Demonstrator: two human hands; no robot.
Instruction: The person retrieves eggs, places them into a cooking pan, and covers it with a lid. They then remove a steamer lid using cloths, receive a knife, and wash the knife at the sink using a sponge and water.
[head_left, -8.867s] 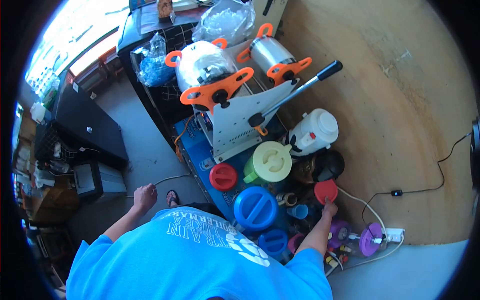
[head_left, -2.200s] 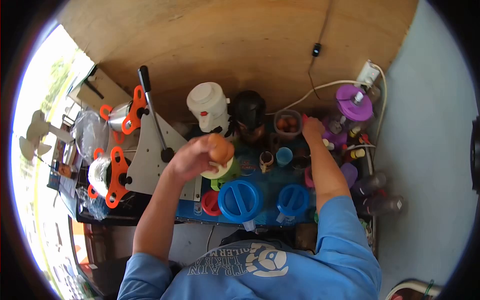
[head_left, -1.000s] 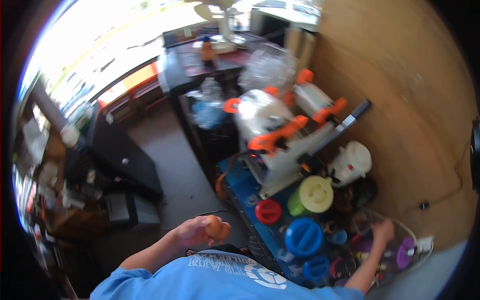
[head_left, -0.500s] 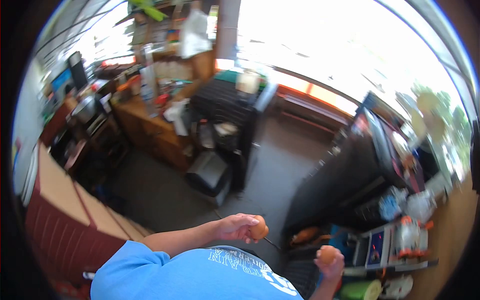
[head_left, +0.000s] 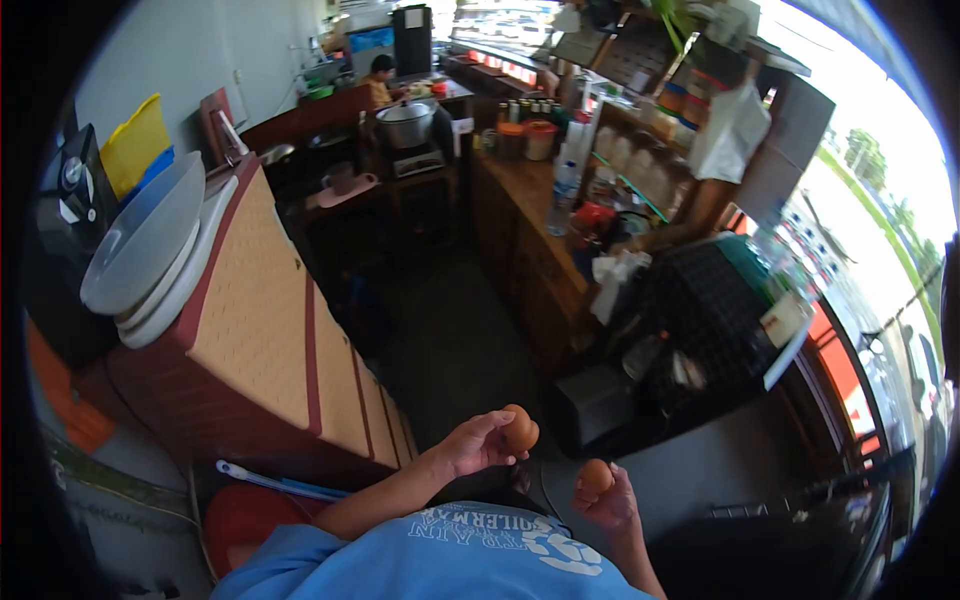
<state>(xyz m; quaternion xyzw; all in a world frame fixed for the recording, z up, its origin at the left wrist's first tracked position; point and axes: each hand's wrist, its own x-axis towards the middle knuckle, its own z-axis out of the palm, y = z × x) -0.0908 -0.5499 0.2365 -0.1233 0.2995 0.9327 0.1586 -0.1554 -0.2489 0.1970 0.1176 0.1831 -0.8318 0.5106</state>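
One brown egg [head_left: 518,428] is in my left hand [head_left: 478,447], gripped by thumb and curled fingers, and the edge of what looks like another egg [head_left: 534,434] shows behind it. The front one's long axis runs roughly up and down as I look; which end is blunter I can't tell. My right hand [head_left: 612,503] has its fingertips closed round a rounder egg [head_left: 597,476], apart from the left; where its axis points I can't tell. A second ago that right hand was down among the things by the plywood wall; now it is up before me, and the white machine with orange handles has left my view. My blue shirt [head_left: 400,560] reads TRAIN, another line partly lost in folds, beside a white paw print [head_left: 565,555]. Further out come the tan cabinet [head_left: 260,340], the wooden table [head_left: 530,265] with a plastic bottle [head_left: 564,195], label unreadable, and a big lidded pot [head_left: 406,130].
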